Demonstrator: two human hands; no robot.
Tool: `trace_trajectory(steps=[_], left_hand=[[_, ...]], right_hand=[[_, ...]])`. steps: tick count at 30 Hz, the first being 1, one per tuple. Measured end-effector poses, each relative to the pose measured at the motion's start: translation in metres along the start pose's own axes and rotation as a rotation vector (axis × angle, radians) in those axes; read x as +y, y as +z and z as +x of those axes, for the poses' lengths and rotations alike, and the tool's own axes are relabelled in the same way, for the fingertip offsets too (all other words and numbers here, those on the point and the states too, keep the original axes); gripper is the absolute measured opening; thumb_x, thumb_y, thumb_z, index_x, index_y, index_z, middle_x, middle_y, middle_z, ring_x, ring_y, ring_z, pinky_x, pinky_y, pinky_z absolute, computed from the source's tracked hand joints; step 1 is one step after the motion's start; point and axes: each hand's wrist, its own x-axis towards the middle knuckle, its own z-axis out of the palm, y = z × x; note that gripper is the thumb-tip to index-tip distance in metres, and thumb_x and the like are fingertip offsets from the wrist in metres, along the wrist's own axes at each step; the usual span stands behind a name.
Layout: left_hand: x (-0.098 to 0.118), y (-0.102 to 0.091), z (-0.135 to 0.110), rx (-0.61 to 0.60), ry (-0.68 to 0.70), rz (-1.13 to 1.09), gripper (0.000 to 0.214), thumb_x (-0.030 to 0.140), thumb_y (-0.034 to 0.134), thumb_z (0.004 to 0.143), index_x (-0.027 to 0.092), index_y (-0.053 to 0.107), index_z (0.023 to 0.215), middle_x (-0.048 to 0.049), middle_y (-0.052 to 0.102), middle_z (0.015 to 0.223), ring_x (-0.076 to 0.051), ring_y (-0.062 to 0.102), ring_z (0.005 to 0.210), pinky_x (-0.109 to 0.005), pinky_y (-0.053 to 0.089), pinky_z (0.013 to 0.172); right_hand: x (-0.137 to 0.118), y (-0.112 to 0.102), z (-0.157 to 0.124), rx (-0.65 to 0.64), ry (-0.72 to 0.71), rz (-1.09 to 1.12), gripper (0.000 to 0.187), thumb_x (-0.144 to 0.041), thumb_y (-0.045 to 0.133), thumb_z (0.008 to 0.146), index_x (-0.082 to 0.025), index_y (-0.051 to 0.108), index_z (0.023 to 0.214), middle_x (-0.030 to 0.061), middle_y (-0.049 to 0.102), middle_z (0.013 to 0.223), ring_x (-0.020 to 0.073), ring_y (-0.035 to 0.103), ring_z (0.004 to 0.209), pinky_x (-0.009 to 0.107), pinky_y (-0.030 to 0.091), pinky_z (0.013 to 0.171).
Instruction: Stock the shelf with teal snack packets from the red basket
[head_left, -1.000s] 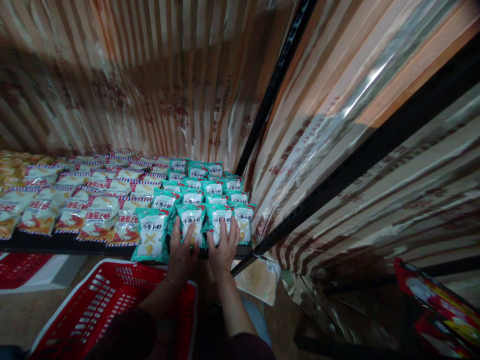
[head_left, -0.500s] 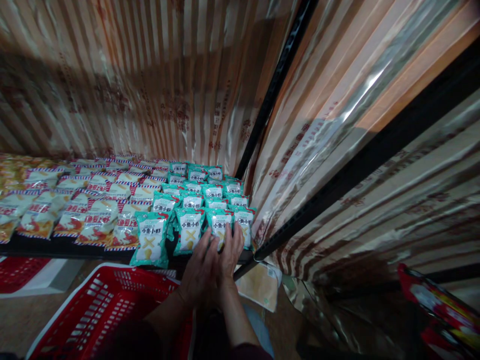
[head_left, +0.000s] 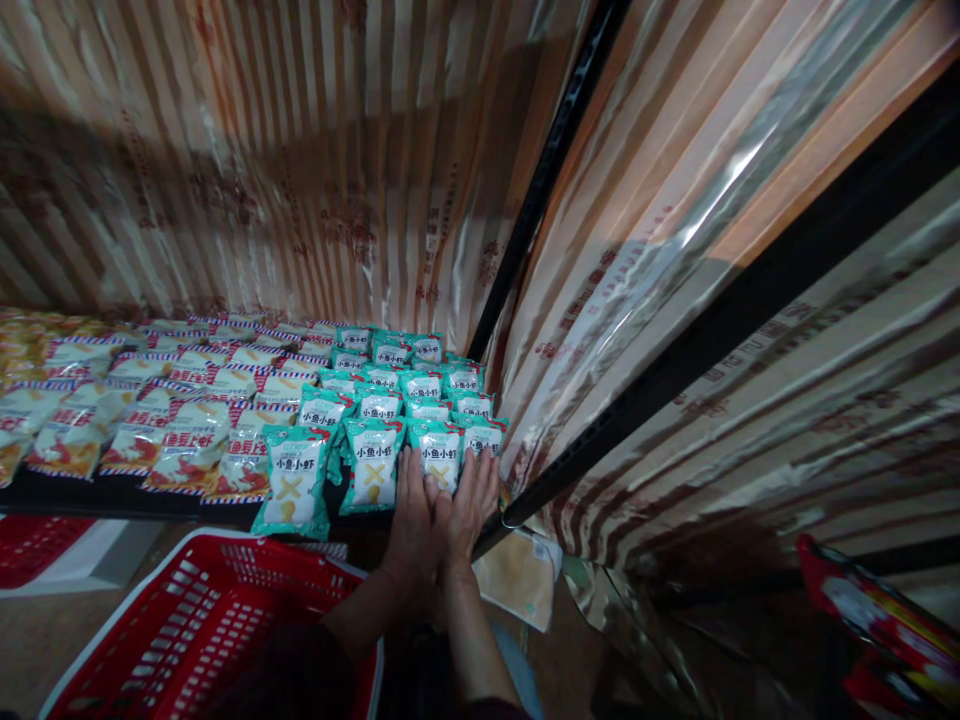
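Several teal-and-white snack bags stand in rows at the right end of a dark shelf (head_left: 180, 503). My left hand (head_left: 414, 515) lies at the lower left of a front teal bag (head_left: 437, 447), its fingers stretched out. My right hand (head_left: 466, 510) is also open, with fingers laid over the lower part of the rightmost front bag (head_left: 482, 434). The thumbs meet in front of the bag between them. Left of my hands is another teal bag (head_left: 373, 462), and farther left one teal bag (head_left: 292, 475) juts past the shelf's front edge.
White-and-red snack bags (head_left: 187, 440) fill the shelf to the left. A red basket (head_left: 187, 640) stands below. Black rack posts (head_left: 622, 420) rise at the right, before wrinkled printed sheeting (head_left: 300, 200). Red packages (head_left: 877, 620) show at lower right.
My hands have spread apart at the fingers and sit slightly lower. The left fingers moved up to the middle bag's left side, the right fingers across to the rightmost bag. The view shifted slightly.
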Motion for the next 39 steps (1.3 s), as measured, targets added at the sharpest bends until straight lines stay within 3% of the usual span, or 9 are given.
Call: trace_trajectory(steps=[4,9,15,23,29,39], left_hand=[[0.011,-0.003,0.008,-0.004,-0.085,-0.06,0.062,0.025,0.04,0.087,0.0,0.024,0.141,-0.0262,0.024,0.149,-0.031,0.024,0.139,-0.051,0.022,0.114],[0.021,-0.007,0.014,-0.048,-0.149,-0.075,0.066,0.026,0.042,0.084,0.002,0.021,0.143,-0.0239,0.033,0.145,-0.03,0.035,0.133,-0.047,0.031,0.109],[0.018,-0.003,0.012,-0.045,-0.097,-0.002,0.062,0.026,0.037,0.087,0.0,0.024,0.142,-0.0248,0.036,0.143,-0.03,0.036,0.133,-0.047,0.029,0.11],[0.019,-0.003,0.008,-0.032,-0.097,-0.039,0.061,0.026,0.037,0.088,0.003,0.022,0.143,-0.0231,0.026,0.149,-0.029,0.027,0.139,-0.047,0.025,0.113],[0.017,-0.003,0.008,-0.027,-0.067,-0.054,0.06,0.025,0.036,0.089,0.004,0.022,0.144,-0.0224,0.024,0.151,-0.029,0.021,0.141,-0.049,0.021,0.115],[0.015,-0.004,-0.004,-0.007,0.02,0.047,0.06,0.022,0.031,0.091,0.007,0.015,0.146,-0.0202,0.013,0.155,-0.027,0.012,0.143,-0.051,0.019,0.115]], right_hand=[[0.007,0.005,-0.004,-0.05,0.01,-0.01,0.061,-0.047,0.036,0.091,-0.013,0.032,0.141,0.0218,0.035,0.145,0.0337,0.024,0.137,0.059,0.032,0.101],[0.01,0.006,-0.005,-0.066,0.011,-0.008,0.062,-0.046,0.037,0.09,-0.013,0.032,0.142,0.0211,0.033,0.146,0.0328,0.024,0.137,0.057,0.032,0.102],[0.006,0.002,-0.001,-0.06,0.038,-0.009,0.06,-0.046,0.035,0.09,-0.012,0.036,0.14,0.0207,0.035,0.144,0.0316,0.028,0.135,0.054,0.033,0.102],[0.008,0.0,0.001,-0.093,-0.03,-0.041,0.057,-0.051,0.04,0.089,-0.018,0.043,0.136,0.0186,0.031,0.147,0.0339,0.026,0.136,0.056,0.034,0.1],[0.011,0.002,0.0,-0.067,-0.052,-0.036,0.052,-0.044,0.037,0.092,-0.016,0.044,0.136,0.0191,0.031,0.147,0.034,0.025,0.136,0.056,0.033,0.1],[0.001,-0.012,-0.001,-0.082,-0.116,0.164,0.053,-0.033,0.026,0.096,-0.019,0.018,0.147,0.0155,0.038,0.144,0.0236,0.031,0.135,0.047,0.036,0.103]])
